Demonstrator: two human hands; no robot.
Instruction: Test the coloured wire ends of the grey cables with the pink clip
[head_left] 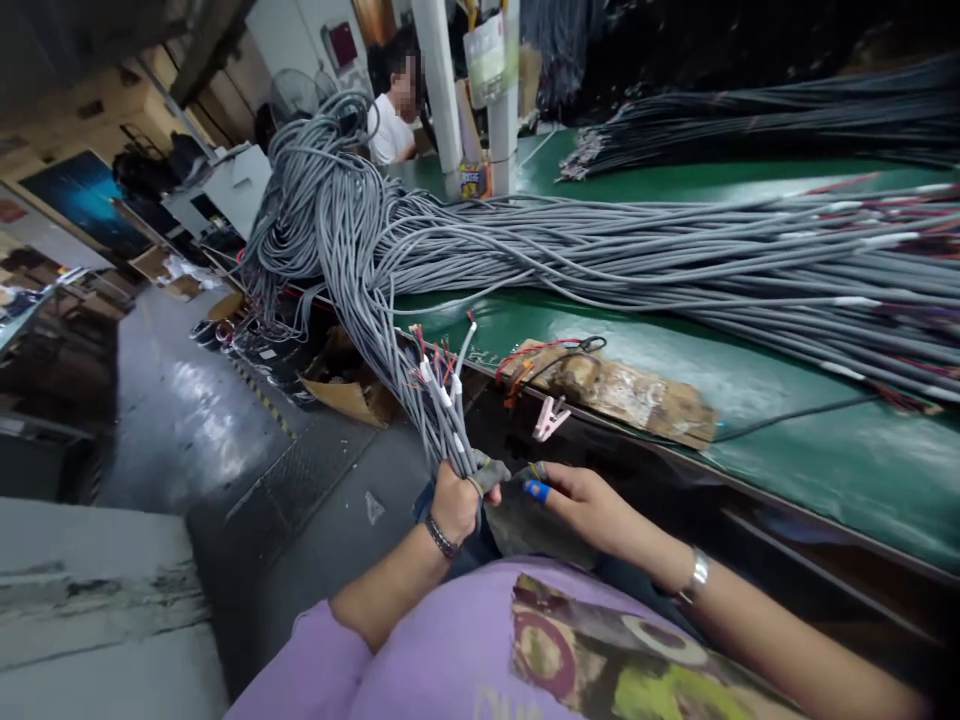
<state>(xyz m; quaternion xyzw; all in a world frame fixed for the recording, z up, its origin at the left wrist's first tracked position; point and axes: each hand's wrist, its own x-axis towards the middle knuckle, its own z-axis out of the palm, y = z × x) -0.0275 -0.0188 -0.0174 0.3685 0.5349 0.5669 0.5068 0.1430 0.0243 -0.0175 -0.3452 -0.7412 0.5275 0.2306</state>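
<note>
My left hand (459, 498) is closed around a bundle of grey cables (442, 400) beside the table's front edge. White sleeves and thin red and blue wires show at the cable ends, which point up above my fist. My right hand (585, 505) is just to the right, its thumb and index finger brought together in a pinch near my left fingertips. Blue wrap covers the right thumb, and a grey cover is on the index finger. Anything between those fingertips is too small to make out. Grey covers also wrap fingers of my left hand.
A big pile of grey cables (322, 190) spreads along the green table (795, 475). Near the edge are a taped wooden board (615, 393) and a pink clip (551, 419). Darker cables (750, 125) lie behind. A cardboard box (349, 385) stands below; a person (390, 128) sits beyond.
</note>
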